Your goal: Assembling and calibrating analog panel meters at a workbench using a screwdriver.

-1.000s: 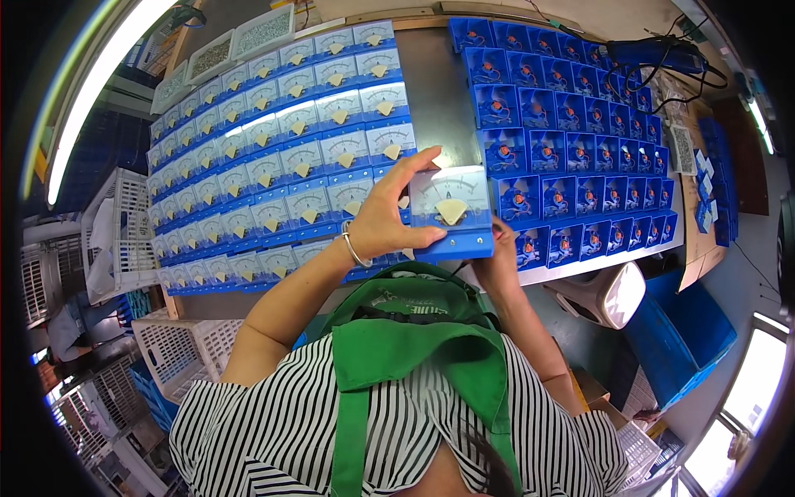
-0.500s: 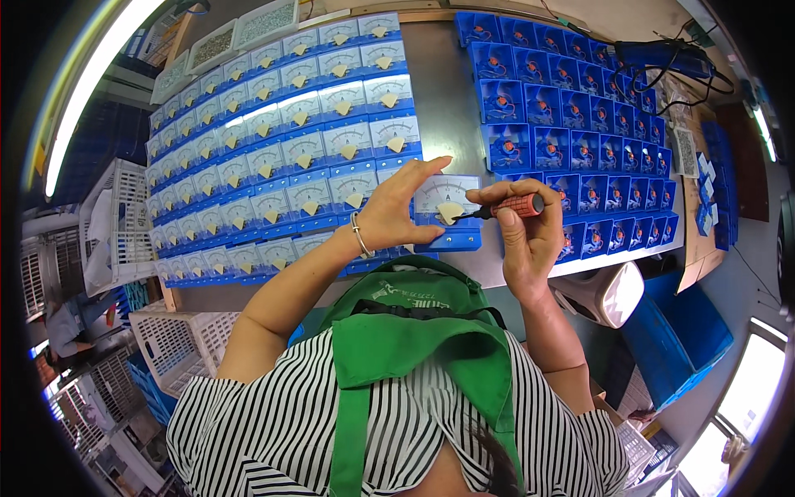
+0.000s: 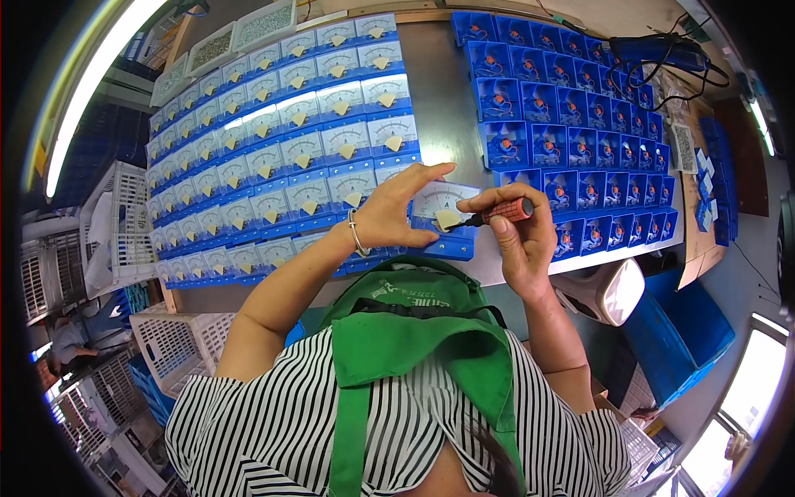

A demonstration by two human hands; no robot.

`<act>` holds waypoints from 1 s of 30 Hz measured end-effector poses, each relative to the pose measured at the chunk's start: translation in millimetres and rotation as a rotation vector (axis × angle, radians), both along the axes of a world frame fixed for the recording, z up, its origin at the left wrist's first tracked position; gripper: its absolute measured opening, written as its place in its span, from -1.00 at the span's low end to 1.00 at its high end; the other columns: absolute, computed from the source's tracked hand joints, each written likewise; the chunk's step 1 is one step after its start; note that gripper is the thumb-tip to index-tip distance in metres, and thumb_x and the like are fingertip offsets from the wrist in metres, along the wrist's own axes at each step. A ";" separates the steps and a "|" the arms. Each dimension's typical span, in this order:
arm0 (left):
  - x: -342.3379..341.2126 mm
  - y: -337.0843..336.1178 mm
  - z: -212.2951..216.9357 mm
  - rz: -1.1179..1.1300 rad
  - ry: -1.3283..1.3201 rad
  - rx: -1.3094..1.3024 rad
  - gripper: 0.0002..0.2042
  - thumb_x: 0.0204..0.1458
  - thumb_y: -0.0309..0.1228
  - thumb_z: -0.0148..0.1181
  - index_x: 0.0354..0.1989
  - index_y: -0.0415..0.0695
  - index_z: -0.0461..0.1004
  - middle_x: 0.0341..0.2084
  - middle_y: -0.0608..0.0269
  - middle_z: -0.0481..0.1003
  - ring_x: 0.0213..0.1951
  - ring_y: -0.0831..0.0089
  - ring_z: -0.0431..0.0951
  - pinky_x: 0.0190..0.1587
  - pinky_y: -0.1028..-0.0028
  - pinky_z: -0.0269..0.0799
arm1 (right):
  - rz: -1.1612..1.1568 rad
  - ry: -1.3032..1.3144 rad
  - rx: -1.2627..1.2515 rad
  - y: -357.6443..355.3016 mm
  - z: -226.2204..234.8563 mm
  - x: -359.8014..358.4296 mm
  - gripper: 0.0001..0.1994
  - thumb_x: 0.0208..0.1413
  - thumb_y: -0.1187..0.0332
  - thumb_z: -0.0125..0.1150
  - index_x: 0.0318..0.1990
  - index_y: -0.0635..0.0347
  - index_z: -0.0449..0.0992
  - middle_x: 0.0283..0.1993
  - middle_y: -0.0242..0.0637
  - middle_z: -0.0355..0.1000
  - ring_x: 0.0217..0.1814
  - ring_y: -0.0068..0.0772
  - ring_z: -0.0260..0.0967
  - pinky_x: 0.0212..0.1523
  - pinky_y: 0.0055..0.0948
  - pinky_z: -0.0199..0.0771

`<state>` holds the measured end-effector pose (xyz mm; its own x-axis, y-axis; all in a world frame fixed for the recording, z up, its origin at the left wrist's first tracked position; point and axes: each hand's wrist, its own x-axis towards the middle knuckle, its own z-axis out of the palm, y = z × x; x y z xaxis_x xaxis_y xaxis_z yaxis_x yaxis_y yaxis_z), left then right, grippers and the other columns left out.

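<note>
My left hand grips a blue panel meter by its left side, thumb low and fingers along the top. The meter has a clear cover, a white dial and a cream fan-shaped piece at its lower middle. In my right hand is a screwdriver with a red and black handle, held nearly level. Its dark shaft points left, with the tip at the cream piece; whether it touches a screw is too small to tell. Rows of similar meters stand just left of my left hand.
On the right stand rows of open blue cases with orange-red parts and wires inside. White trays of small parts sit at the back left. A dark blue tool with black cables lies at the back right. A metal tabletop strip runs between the rows.
The held meter is now tilted slightly clockwise and has shifted a little left. My right hand and the screwdriver have moved slightly left with it, the handle tipping up at its right end.
</note>
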<state>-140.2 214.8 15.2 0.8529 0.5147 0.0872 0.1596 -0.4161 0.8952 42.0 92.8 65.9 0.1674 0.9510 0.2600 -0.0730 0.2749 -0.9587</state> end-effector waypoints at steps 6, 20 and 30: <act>-2.7 -0.4 -3.8 -0.005 -0.038 0.106 -0.11 -0.42 -0.35 0.39 0.27 -0.05 0.18 -0.07 0.01 0.39 -0.05 0.07 0.41 0.03 0.28 0.37 | -0.136 -0.593 -0.044 -8.8 18.4 -0.3 -0.61 -0.13 0.61 0.34 -0.08 0.22 0.44 -0.25 -0.24 0.51 -0.24 -0.33 0.49 -0.23 -0.47 0.47; -4.2 -2.4 -11.0 0.018 -0.066 0.087 -0.09 -0.43 -0.37 0.42 0.28 -0.07 0.18 -0.02 0.04 0.40 -0.03 0.11 0.41 0.06 0.30 0.35 | 0.316 -0.587 0.006 -11.7 34.2 -1.7 -0.54 -0.21 0.70 0.24 -0.05 0.17 0.48 -0.13 -0.18 0.51 -0.11 -0.15 0.50 -0.14 -0.32 0.52; -4.7 -0.4 -9.2 0.027 -0.045 0.006 -0.10 -0.37 -0.28 0.42 0.29 -0.09 0.17 -0.01 0.03 0.40 0.04 0.14 0.42 0.12 0.27 0.30 | -0.258 -0.677 0.048 0.1 9.7 -10.8 -0.65 -0.19 0.49 0.48 -0.22 0.21 0.46 -0.32 -0.29 0.51 -0.43 -0.44 0.47 -0.40 -0.53 0.47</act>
